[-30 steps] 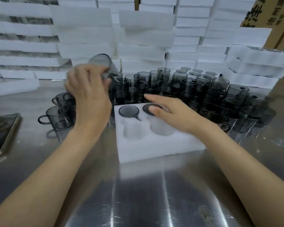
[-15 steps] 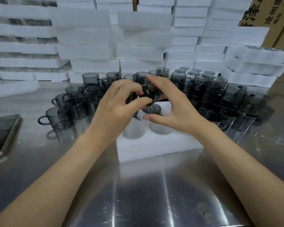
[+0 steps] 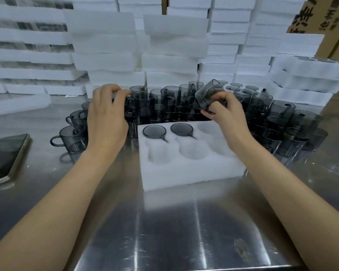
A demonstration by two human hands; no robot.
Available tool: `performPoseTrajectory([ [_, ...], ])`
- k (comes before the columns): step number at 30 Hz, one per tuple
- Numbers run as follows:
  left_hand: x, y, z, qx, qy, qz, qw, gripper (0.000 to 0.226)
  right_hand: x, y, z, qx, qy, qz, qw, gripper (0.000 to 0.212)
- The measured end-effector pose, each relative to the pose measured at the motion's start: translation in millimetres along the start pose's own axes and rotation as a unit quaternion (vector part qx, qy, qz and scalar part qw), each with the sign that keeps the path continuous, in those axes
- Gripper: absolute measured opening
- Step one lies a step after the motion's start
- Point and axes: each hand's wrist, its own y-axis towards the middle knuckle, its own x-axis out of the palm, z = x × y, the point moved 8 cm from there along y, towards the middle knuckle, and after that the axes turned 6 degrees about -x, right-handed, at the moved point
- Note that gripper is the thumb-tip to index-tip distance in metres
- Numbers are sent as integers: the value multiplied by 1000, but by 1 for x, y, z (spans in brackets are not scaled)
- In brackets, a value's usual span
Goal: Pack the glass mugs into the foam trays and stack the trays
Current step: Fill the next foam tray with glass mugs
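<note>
A white foam tray (image 3: 194, 173) lies on the steel table with six pockets. Two grey glass mugs (image 3: 154, 131) (image 3: 181, 128) sit in its back left and back middle pockets; the other pockets are empty. My right hand (image 3: 229, 116) grips a third glass mug (image 3: 205, 96), tilted, above the tray's back right corner. My left hand (image 3: 106, 116) is over the crowd of loose mugs (image 3: 282, 112) behind the tray, fingers curled, fingertips at the rim of one mug (image 3: 139, 90). Its palm side is hidden.
Tall stacks of foam trays (image 3: 106, 45) wall off the back of the table, with more at the right (image 3: 309, 75). A cardboard box (image 3: 321, 14) stands at the top right. A phone (image 3: 4, 155) lies at the left edge. A loose foam piece (image 3: 22, 104) lies behind the phone.
The mug that both hands held over the tray is now in my right hand alone, tilted and further right. My left hand has moved left onto the loose mugs.
</note>
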Motion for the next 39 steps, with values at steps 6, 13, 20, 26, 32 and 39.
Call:
performPoseTrajectory([
  [6,9,0,-3,10,50,-40,998,62,0,0,1,12,-66,-6,998,18],
  [13,22,-6,26,94,37,-85,991,36,-3,-1,-5,-25,-116,-3,993,27],
  [20,30,-10,32,145,25,-106,983,28,-2,-5,-9,-70,-361,-42,929,48],
  [26,31,-10,33,140,33,-106,984,40,11,-11,-13,-118,-521,-97,840,52],
  [32,30,-4,26,110,66,-90,988,52,23,-16,-2,-124,-592,-172,778,52],
  [39,33,-6,33,123,64,-81,987,42,22,-15,34,-11,-578,-290,763,65],
])
